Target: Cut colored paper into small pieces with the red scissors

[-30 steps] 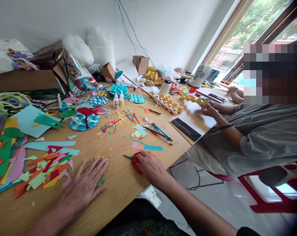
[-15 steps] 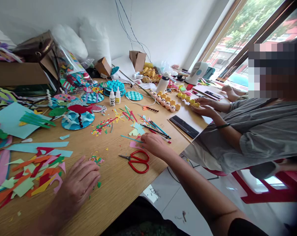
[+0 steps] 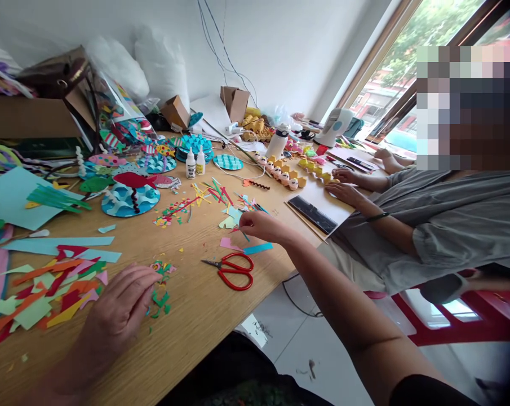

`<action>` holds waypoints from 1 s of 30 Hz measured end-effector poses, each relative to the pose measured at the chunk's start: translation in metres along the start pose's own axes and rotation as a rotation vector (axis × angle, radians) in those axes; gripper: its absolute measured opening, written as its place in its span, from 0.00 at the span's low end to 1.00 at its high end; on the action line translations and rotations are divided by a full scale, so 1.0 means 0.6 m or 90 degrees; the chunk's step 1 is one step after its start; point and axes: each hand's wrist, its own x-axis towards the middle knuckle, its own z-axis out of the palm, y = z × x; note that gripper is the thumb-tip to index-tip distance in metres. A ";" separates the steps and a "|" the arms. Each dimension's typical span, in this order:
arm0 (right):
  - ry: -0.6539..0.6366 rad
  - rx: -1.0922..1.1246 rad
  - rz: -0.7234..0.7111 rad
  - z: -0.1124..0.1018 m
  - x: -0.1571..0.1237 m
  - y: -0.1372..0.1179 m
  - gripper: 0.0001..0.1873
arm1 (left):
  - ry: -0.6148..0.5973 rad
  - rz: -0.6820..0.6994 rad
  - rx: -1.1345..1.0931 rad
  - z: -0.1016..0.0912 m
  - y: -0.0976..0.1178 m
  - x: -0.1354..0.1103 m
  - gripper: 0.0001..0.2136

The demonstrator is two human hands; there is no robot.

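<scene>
My right hand [image 3: 263,226] hovers over the middle of the table, thumb and fingers pinched together. A thin blue paper strip [image 3: 245,236] shows under its fingertips. Beneath that hand lie a wider blue strip [image 3: 258,248] and a pink scrap [image 3: 229,243]. Red-handled scissors [image 3: 235,270] rest on the wood between my hands, the blades pointing left. My left hand [image 3: 122,301] rests on the table with loosely bent fingers, holding nothing I can see. Its fingertips are beside small green and coloured paper scraps [image 3: 162,301].
Cut paper pieces [image 3: 47,287] lie heaped at the left. Blue discs with paper fish [image 3: 130,202], two glue bottles [image 3: 190,164] and painted egg-carton pieces [image 3: 283,176] stand farther back. A co-worker in a grey shirt [image 3: 449,220] sits at the right, near a black case [image 3: 313,214].
My right hand has lifted and drawn its fingers into a pinch, uncovering the wide blue strip. The thin strip has shifted with it. My left hand's fingers have bent more. The co-worker's hands have lowered.
</scene>
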 end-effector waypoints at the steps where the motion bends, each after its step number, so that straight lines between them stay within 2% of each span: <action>1: 0.001 0.019 -0.018 -0.004 0.000 -0.003 0.10 | 0.006 -0.003 0.002 -0.002 0.002 0.002 0.12; 4: 0.004 0.057 -0.068 -0.014 -0.005 -0.028 0.08 | 0.020 -0.001 0.021 -0.016 0.017 0.016 0.13; 8: 0.009 0.053 -0.139 -0.020 -0.017 -0.095 0.06 | 0.018 0.025 0.068 -0.039 0.046 0.061 0.15; 11: 0.004 0.042 -0.213 -0.016 -0.024 -0.147 0.06 | -0.071 0.002 0.113 -0.041 0.055 0.100 0.14; 13: 0.002 0.085 -0.248 -0.010 -0.024 -0.170 0.06 | -0.164 -0.067 0.090 -0.037 0.052 0.118 0.11; 16: 0.000 0.204 -0.252 0.002 -0.017 -0.183 0.05 | -0.223 -0.241 -0.072 -0.032 0.043 0.125 0.10; 19: -0.034 0.356 -0.212 0.016 -0.005 -0.181 0.02 | -0.216 -0.476 -0.372 -0.035 0.043 0.115 0.09; 21: -0.076 0.445 -0.188 0.024 0.002 -0.180 0.02 | -0.198 -0.593 -0.557 -0.040 0.045 0.105 0.10; 23: -0.114 0.502 -0.177 0.030 0.005 -0.182 0.03 | -0.163 -0.649 -0.683 -0.045 0.046 0.096 0.11; 25: -0.116 0.510 -0.168 0.035 0.005 -0.184 0.03 | -0.120 -0.676 -0.754 -0.049 0.044 0.089 0.13; 27: -0.059 0.459 -0.165 0.038 0.003 -0.187 0.03 | -0.082 -0.698 -0.783 -0.051 0.041 0.084 0.14; 30: 0.098 0.304 -0.198 0.046 -0.002 -0.190 0.04 | -0.042 -0.695 -0.758 -0.051 0.037 0.078 0.15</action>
